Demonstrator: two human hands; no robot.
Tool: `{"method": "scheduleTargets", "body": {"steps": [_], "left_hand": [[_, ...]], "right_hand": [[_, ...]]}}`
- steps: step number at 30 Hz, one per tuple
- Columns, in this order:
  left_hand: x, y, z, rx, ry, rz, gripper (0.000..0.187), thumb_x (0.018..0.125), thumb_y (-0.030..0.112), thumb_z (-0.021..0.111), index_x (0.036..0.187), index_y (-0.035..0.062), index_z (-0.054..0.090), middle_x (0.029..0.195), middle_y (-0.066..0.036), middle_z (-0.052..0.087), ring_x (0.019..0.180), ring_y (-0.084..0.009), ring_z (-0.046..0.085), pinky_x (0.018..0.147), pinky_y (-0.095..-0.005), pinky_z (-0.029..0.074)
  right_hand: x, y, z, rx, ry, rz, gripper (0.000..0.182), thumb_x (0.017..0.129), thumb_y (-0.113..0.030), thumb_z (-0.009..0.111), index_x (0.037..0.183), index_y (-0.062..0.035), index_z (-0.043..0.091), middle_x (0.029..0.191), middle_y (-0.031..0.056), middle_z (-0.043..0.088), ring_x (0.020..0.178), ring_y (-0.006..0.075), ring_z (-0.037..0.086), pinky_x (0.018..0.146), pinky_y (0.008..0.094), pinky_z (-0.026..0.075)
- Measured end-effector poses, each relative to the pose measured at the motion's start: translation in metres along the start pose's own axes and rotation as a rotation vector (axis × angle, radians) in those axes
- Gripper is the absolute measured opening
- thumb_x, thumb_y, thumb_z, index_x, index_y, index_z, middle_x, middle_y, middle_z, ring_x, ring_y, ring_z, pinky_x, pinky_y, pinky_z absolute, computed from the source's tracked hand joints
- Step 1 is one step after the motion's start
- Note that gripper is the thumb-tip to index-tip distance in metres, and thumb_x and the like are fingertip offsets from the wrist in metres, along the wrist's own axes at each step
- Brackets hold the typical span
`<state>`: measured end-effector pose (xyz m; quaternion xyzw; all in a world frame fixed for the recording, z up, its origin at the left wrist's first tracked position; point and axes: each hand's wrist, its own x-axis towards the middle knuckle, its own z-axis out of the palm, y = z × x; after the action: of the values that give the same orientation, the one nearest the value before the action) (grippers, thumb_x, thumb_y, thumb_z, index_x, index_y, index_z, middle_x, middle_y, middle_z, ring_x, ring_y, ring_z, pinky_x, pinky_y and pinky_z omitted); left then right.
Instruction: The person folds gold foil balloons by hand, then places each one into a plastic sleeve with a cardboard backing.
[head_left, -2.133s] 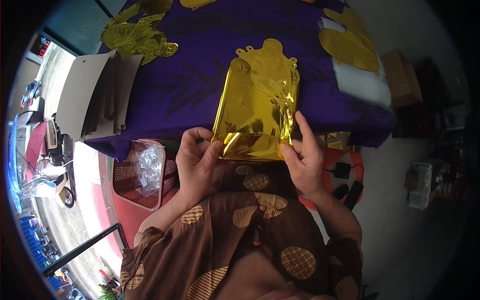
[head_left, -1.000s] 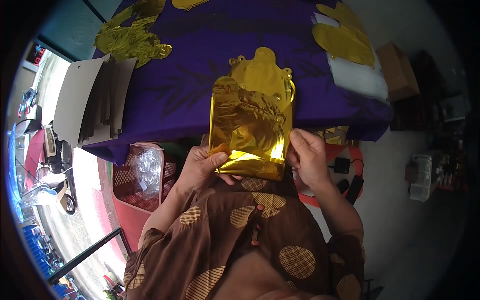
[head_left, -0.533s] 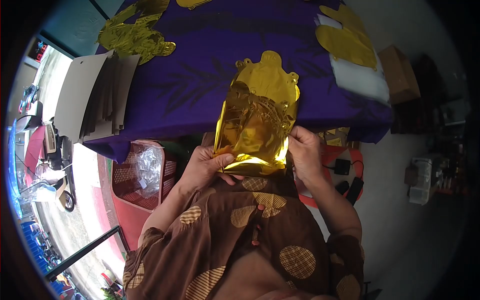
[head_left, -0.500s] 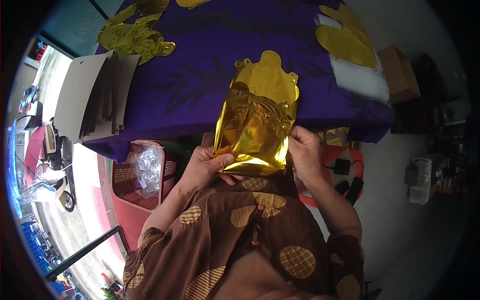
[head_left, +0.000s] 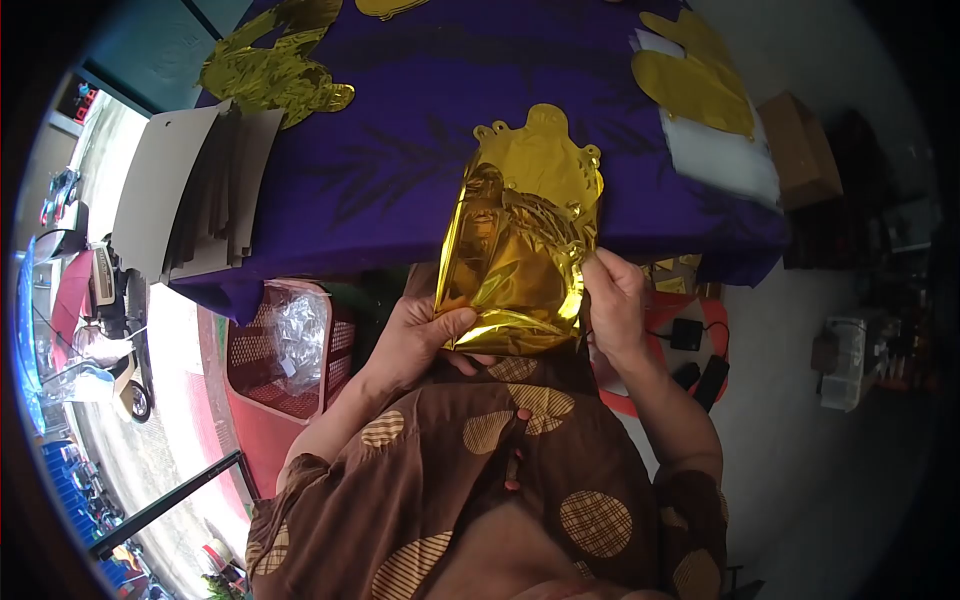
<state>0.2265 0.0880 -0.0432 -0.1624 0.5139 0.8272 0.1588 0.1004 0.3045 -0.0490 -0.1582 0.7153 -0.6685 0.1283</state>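
Between my hands is a shiny gold foil piece (head_left: 520,270), crinkled and folded at its lower part. Its flatter upper end has a rounded tab and small loops along the edge, and lies over the table's front edge. My left hand (head_left: 425,335) grips the lower left corner, thumb on top and fingers underneath. On the right side edge, my right hand (head_left: 617,300) pinches the foil between thumb and bent fingers. Part of both hands' fingers is hidden behind the foil.
A purple cloth (head_left: 400,130) covers the table. On it lie grey card sheets (head_left: 170,190), crumpled gold foil (head_left: 275,75) and gold cut-outs (head_left: 700,80) over white sheets (head_left: 715,160). A pink basket (head_left: 265,350) with clear plastic and a red stool (head_left: 715,345) stand below.
The foil and both hands have shifted slightly to the right. My right hand has moved a little up along the foil's side edge, and the foil's creases have changed.
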Motion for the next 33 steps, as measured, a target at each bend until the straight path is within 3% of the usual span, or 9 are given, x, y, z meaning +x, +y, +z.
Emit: {"method": "scheduleTargets", "body": {"steps": [6,14,17,20,23,27,33], "left_hand": [[-0.003,0.003,0.006,0.025,-0.01,-0.006,0.034,0.1,0.022,0.054,0.119,-0.0058,0.061,0.096,-0.017,0.071,0.077,-0.0229,0.072,0.058,-0.0268,0.06],[-0.006,0.004,0.008,-0.003,-0.028,-0.037,0.036,0.1,0.023,0.055,0.121,-0.0054,0.06,0.098,-0.016,0.071,0.078,-0.0211,0.072,0.059,-0.0279,0.06],[-0.009,0.006,0.009,0.087,-0.007,0.043,0.04,0.099,0.026,0.058,0.122,-0.006,0.06,0.101,-0.015,0.07,0.085,-0.0178,0.07,0.067,-0.0282,0.059],[-0.007,0.011,0.004,0.026,0.043,0.201,0.033,0.098,0.02,0.059,0.116,-0.0073,0.061,0.101,-0.01,0.069,0.088,-0.0123,0.065,0.076,-0.0252,0.054],[-0.004,0.027,0.005,-0.095,0.134,0.212,0.029,0.099,0.019,0.059,0.109,-0.0074,0.063,0.099,-0.007,0.067,0.086,-0.009,0.061,0.079,-0.0238,0.05],[0.005,0.029,0.003,0.102,0.169,0.303,0.023,0.099,0.015,0.056,0.106,-0.007,0.061,0.092,-0.005,0.068,0.08,-0.0071,0.062,0.072,-0.0212,0.05],[0.008,0.03,0.007,-0.072,0.147,0.259,0.019,0.099,0.01,0.055,0.104,-0.0074,0.062,0.092,-0.006,0.069,0.078,-0.0076,0.063,0.07,-0.0214,0.051]], "right_hand": [[-0.005,-0.001,-0.007,0.13,0.001,0.014,0.032,0.101,-0.017,0.049,0.075,0.0006,0.052,0.064,-0.0052,0.042,0.065,0.0038,0.035,0.058,0.0256,0.032],[-0.006,-0.017,0.006,-0.055,-0.028,-0.018,0.025,0.096,-0.015,0.062,0.076,-0.0001,0.057,0.064,-0.0075,0.047,0.061,0.001,0.037,0.051,0.0237,0.032],[-0.005,-0.015,0.003,0.019,-0.03,0.049,0.027,0.095,-0.015,0.063,0.073,-0.0015,0.058,0.064,-0.0078,0.049,0.06,0.0006,0.039,0.051,0.0226,0.033],[-0.005,-0.015,0.004,0.102,-0.017,0.097,0.026,0.095,-0.015,0.063,0.072,-0.0026,0.06,0.066,-0.0078,0.052,0.06,0.0006,0.042,0.052,0.0221,0.034],[-0.007,-0.017,0.004,0.116,-0.036,0.118,0.026,0.095,-0.015,0.063,0.072,-0.0018,0.061,0.066,-0.0078,0.052,0.06,0.0006,0.042,0.052,0.022,0.034],[-0.009,-0.015,0.004,0.056,-0.057,0.097,0.027,0.095,-0.014,0.062,0.071,-0.0009,0.061,0.066,-0.0077,0.051,0.061,0.0006,0.041,0.053,0.0221,0.034],[-0.013,-0.017,0.002,0.123,-0.1,0.185,0.026,0.094,-0.014,0.062,0.072,-0.0009,0.062,0.068,-0.0072,0.053,0.061,0.0007,0.042,0.053,0.0223,0.034]]}}
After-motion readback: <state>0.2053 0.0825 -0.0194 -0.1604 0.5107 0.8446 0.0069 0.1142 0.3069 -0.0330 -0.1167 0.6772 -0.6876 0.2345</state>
